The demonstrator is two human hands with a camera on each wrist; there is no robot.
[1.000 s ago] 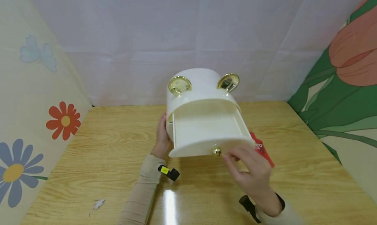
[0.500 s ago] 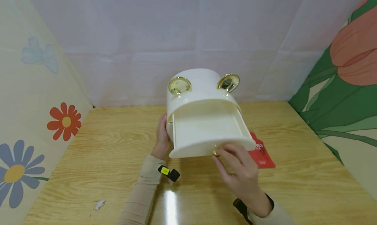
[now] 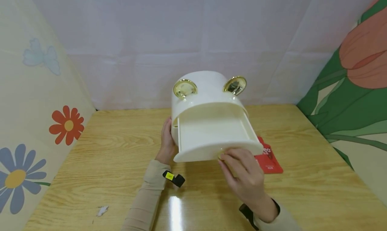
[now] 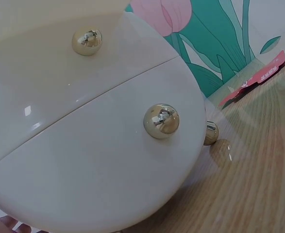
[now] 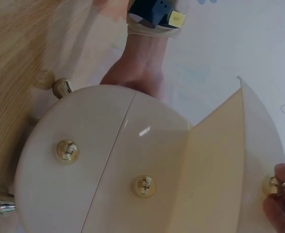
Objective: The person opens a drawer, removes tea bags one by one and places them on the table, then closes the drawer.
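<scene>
A round white drawer box [image 3: 208, 80] with two gold ears [image 3: 185, 88] stands on the table. Its top drawer [image 3: 211, 125] is pulled out, and the pale floor inside shows. My right hand [image 3: 245, 175] pinches the gold knob [image 5: 271, 186] on that drawer's front between thumb and fingers. Along the box's left side lies my left hand [image 3: 166, 143], its fingers extended against the wall and partly hidden. Two lower drawers are closed, with a gold knob on the middle one [image 4: 87, 42] and another on the bottom one [image 4: 161, 121].
A red packet [image 3: 270, 162] lies behind the drawer's right end. Short gold feet [image 5: 62, 88] hold the box off the wooden table [image 3: 127, 137]. A white cloth backs the table, and flower-painted panels border both sides.
My right hand has moved left from beside the knob and now grips it, covering most of it. The box, drawer and left hand have hardly shifted. More of the red packet shows.
</scene>
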